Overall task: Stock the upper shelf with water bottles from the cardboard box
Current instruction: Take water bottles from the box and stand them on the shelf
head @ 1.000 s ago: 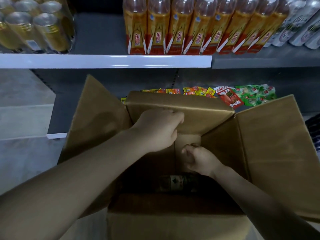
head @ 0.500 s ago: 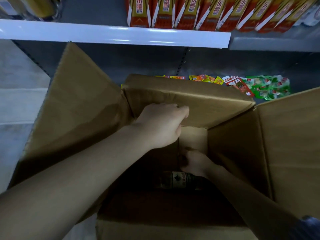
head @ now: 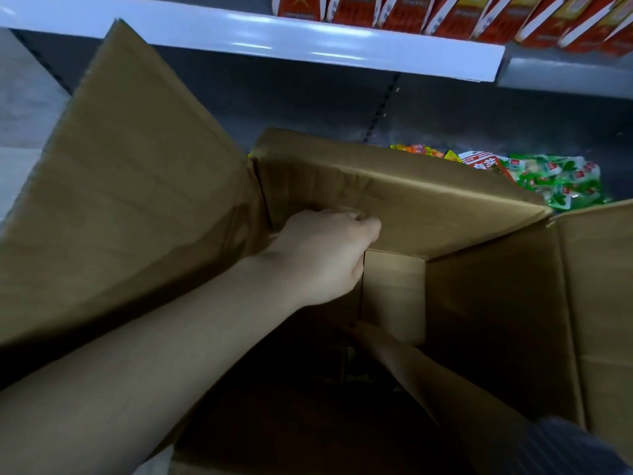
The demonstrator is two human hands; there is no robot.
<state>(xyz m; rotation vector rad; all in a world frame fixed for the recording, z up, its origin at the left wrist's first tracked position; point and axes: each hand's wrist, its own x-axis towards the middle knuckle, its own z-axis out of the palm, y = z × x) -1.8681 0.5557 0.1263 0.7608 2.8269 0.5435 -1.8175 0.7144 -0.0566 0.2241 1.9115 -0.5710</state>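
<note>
An open cardboard box (head: 496, 303) fills the view, its flaps spread out. My left hand (head: 325, 258) grips the lower edge of the far flap (head: 394, 200) and holds it back. My right hand (head: 363, 332) reaches deep into the dark bottom of the box; only its wrist and a few knuckles show, so its fingers are hidden. A bottle (head: 342, 365) lies in the shadow there as a faint shape under that hand. The white-edged upper shelf (head: 274, 36) runs across the top.
Orange and red drink bottles (head: 445, 12) stand in a row on the upper shelf at the right. Snack packets (head: 555, 180) in green, red and yellow lie on the lower shelf behind the box. The large left flap (head: 120, 200) stands up beside my left arm.
My head has moved closer and lower over the box. My right hand has sunk deeper into the box, and the bottle is darker and less visible. My left hand stays on the far flap.
</note>
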